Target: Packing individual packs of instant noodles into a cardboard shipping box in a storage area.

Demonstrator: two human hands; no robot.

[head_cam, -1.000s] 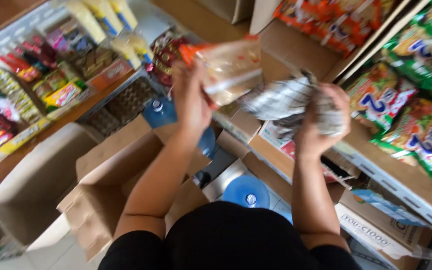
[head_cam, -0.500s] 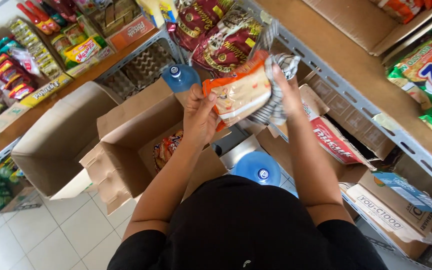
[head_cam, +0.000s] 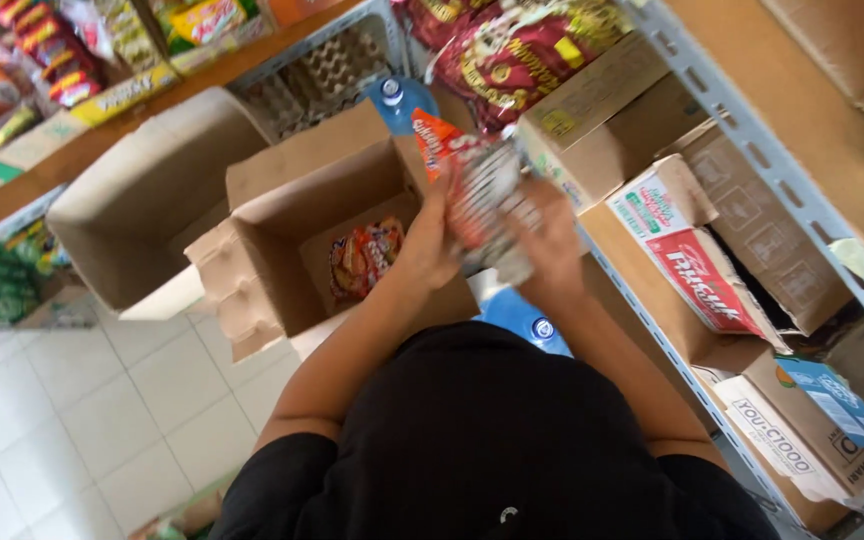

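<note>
Lighting: bright, even daylight-type, no hard shadows. Soft shade only inside open cardboard box (head_cam: 282,250) and under metal shelf rail (head_cam: 752,140). Floor tiles (head_cam: 82,400) at lower left approx. overexposed, washed pale. Glare on silvery snack packets (head_cam: 487,195), detail lost. Motion blur strong on left hand (head_cam: 430,240) and right hand (head_cam: 552,240); shelf goods at top also smeared. Wide-angle distortion: shelf lines bow near edges. Black shirt (head_cam: 492,440) crushed dark, no texture.
</note>
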